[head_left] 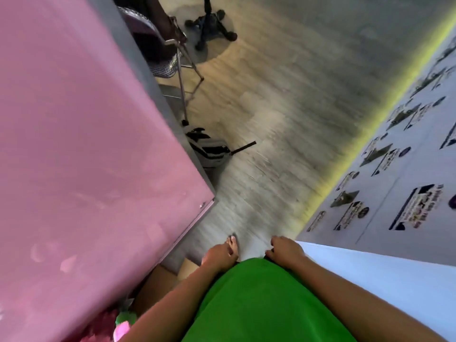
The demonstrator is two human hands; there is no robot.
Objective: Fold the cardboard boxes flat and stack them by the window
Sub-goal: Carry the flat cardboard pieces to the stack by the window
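Grey wood-grain flooring (pixel 271 119), smeared by motion blur, fills the middle of the view; low at the bottom left, a brown patch (pixel 158 285) that may be cardboard shows between the pink panel and the person's left forearm, mostly hidden, so its shape and whether it is folded cannot be told. The left hand (pixel 222 255) hangs just above it at the edge of the green garment (pixel 259 304), fingers pointing down at the floor and fairly straight, gripping nothing that can be seen; the right hand (pixel 286 250) sits just beside it, knuckles up and fingers curled over the front edge of the garment, and whether it holds the cloth or only rests there is not clear. A large pink panel (pixel 86 144) with a grey edge covers the left side; beyond it stand a metal-legged chair (pixel 172 58), a black wheeled base (pixel 209 28) cut off at the top, and a grey bag (pixel 212 151) on the floor. On the right runs a pale surface (pixel 394 169) covered with blurred printed labels, edged in yellow.
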